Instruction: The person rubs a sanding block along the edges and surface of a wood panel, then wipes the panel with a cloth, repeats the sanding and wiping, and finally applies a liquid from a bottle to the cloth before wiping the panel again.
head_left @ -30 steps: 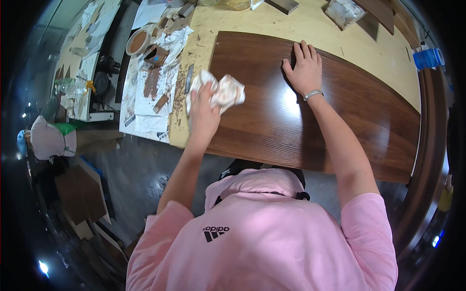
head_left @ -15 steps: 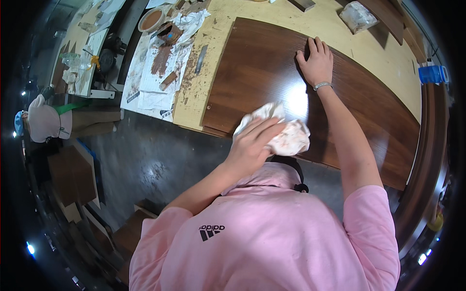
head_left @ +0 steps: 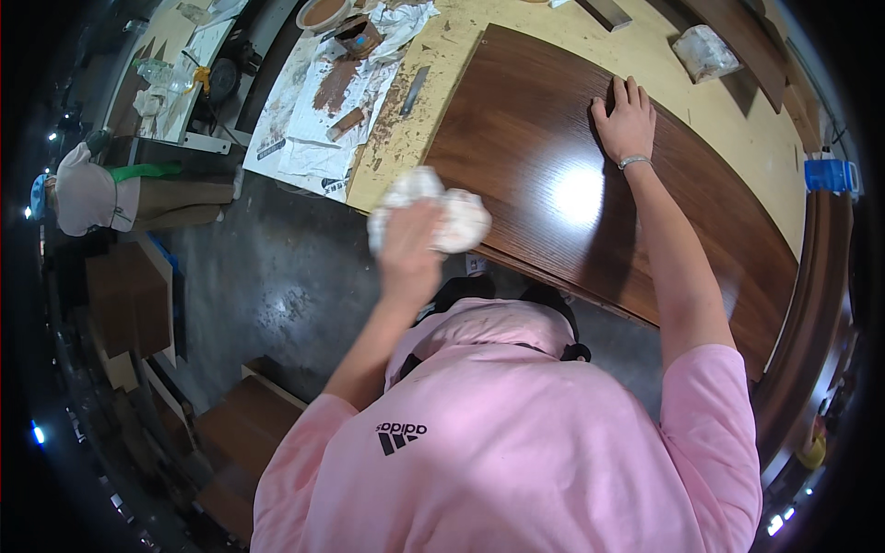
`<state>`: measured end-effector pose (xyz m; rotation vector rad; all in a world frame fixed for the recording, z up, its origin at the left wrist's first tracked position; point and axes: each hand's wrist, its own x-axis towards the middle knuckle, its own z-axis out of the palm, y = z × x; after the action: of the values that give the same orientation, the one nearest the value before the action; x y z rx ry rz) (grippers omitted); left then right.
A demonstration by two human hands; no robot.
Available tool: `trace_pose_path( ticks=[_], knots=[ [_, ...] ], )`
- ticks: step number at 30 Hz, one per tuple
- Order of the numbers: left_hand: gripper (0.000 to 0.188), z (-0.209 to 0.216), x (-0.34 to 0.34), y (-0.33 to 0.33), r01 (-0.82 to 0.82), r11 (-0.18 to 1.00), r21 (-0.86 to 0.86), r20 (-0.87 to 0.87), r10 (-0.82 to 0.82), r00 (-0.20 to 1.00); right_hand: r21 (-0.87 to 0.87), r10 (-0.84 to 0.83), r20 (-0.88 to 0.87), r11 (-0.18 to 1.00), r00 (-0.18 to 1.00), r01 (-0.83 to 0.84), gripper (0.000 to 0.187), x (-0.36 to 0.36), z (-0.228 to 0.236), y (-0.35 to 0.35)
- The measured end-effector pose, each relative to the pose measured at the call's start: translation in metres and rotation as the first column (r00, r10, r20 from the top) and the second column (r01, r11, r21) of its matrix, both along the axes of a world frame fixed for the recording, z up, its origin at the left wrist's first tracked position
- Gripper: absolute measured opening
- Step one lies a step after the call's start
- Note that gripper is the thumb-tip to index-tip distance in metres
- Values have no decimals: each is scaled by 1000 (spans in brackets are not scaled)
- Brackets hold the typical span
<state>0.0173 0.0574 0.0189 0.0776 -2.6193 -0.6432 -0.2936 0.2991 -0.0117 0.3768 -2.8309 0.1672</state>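
Observation:
A glossy dark brown wooden panel (head_left: 516, 138) with visible grain lies on a pale yellow work table (head_left: 737, 120). My left hand (head_left: 412, 235), smeared by motion, grips a crumpled white cloth (head_left: 461, 221) with brownish stains at the panel's near left corner. Whether the cloth touches the panel there I cannot tell. On the panel's far edge my right hand (head_left: 627, 124) rests flat, fingers stretched out, with a bracelet at the wrist. Light from above reflects brightly off the panel between the two hands.
Left on the table are stained white paper (head_left: 318, 152), a small brown block (head_left: 346, 124), a flat metal strip (head_left: 415, 90) and a tub of brown paste (head_left: 323, 13). A wrapped white bundle (head_left: 705, 53) and a blue container (head_left: 830, 175) are rightward. Another person (head_left: 88, 189) stands far left.
My left hand has swept the cloth leftward, from the panel's near middle to its left corner. My right hand stays flat on the panel. The whole view has shifted slightly.

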Motion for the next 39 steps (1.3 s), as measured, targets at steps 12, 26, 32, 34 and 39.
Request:
trace_pose_path(
  ticks=[12, 26, 32, 34, 39],
  knots=[
    [40, -16, 6, 27, 46, 998, 37, -12, -45, 999, -6, 61, 45, 998, 997, -61, 69, 2, -1, 9],
    [45, -4, 3, 67, -127, 982, 142, -56, 136, 989, 65, 91, 79, 993, 993, -96, 63, -34, -3, 15],
    [39, -30, -1, 26, -454, 883, 122, -93, 466, 880, 68, 153, 69, 985, 986, -158, 64, -30, 3, 17],
    [42, -26, -9, 19, -528, 833, 164, -135, 550, 824, 82, 147, 97, 984, 984, -156, 64, -28, 7, 13],
    [40, -27, -1, 127, -471, 855, 218, -64, 494, 867, 51, 131, 117, 989, 984, -137, 62, -24, 7, 11]
  ],
)
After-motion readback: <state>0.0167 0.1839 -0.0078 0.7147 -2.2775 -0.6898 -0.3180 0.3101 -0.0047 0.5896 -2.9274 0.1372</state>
